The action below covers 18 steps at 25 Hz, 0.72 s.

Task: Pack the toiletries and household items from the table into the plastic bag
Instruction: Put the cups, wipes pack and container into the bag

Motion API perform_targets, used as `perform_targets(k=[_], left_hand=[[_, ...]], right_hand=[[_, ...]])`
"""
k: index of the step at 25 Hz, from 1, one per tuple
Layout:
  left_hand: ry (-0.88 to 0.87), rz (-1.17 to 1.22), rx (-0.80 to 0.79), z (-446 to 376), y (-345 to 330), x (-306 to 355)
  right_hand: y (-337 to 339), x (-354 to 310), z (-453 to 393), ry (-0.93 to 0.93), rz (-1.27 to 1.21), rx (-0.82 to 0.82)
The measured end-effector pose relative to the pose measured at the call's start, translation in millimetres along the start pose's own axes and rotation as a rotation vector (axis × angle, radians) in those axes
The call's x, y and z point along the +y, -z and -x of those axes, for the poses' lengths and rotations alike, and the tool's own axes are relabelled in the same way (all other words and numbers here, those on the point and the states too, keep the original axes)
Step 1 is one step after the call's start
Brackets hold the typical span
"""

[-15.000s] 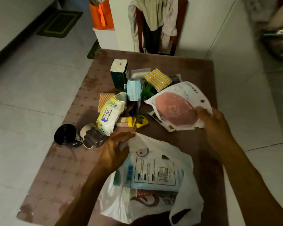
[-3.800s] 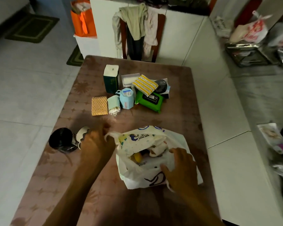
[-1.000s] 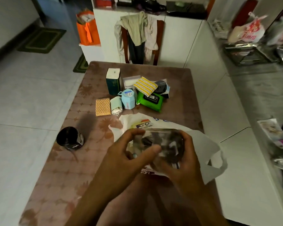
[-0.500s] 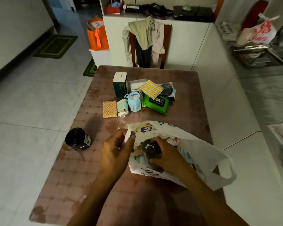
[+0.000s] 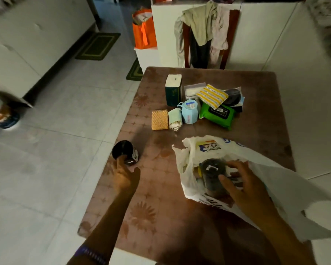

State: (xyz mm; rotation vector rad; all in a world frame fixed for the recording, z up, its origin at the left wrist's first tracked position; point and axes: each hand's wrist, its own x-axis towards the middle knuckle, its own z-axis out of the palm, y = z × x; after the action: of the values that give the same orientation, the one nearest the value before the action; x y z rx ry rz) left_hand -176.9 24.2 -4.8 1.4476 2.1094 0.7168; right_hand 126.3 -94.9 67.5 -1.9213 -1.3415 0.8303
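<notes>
A white plastic bag [image 5: 287, 192] lies open on the brown table [image 5: 153, 211], with packed items inside. My right hand [image 5: 241, 182] grips a dark round container [image 5: 211, 174] inside the bag's mouth. My left hand [image 5: 124, 175] reaches to the left, fingers extended, its fingertip touching a black jar [image 5: 125, 152] lying near the table's left edge. Farther back sit a dark green box [image 5: 173, 90], a light blue container [image 5: 189, 111], a green wipes pack [image 5: 217, 115], a yellow striped cloth [image 5: 211, 95], a woven tan pad [image 5: 159, 119] and a pale green swab pack [image 5: 175, 119].
A chair draped with clothes [image 5: 203, 31] stands behind the table's far edge. An orange bag [image 5: 143, 29] sits on a low white stand at the back left. Tiled floor with two dark mats [image 5: 97, 45] runs along the left. White cabinets stand on the right.
My left hand has let go of the bag's edge and moved left to the black jar. My right hand still holds the dark container in the bag.
</notes>
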Motion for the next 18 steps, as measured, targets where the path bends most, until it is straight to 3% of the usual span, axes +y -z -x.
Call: perform_targets(k=[3,8,10,13,15,18], left_hand=[[0.101,-0.204,-0.011,-56.9,-1.1,-8.8],[0.104,-0.171,-0.183,-108.4,-20.1,-24.3],[0.15,-0.127,-0.143,-107.0,-18.4,-35.6],[0.219,0.215,0.047,-81.3,-5.6,-27.9],[0.145,0.479,0.104,-50.4,18.7,2.3],[-0.158,0.517,0.013,8.7,76.1,73.4]], right_hand=[[-6.6,3.3,0.8,-0.048,0.027,0.062],[-18.1,1.6,5.9,-0.097,0.076,0.082],[-21.6,-4.3,5.8,-0.113,0.112,0.078],[-11.9,-5.0,15.6,-0.023,0.192,0.086],[8.8,-7.7,25.5,0.03,0.25,0.177],[40.3,-12.1,30.6,0.102,0.485,0.302]])
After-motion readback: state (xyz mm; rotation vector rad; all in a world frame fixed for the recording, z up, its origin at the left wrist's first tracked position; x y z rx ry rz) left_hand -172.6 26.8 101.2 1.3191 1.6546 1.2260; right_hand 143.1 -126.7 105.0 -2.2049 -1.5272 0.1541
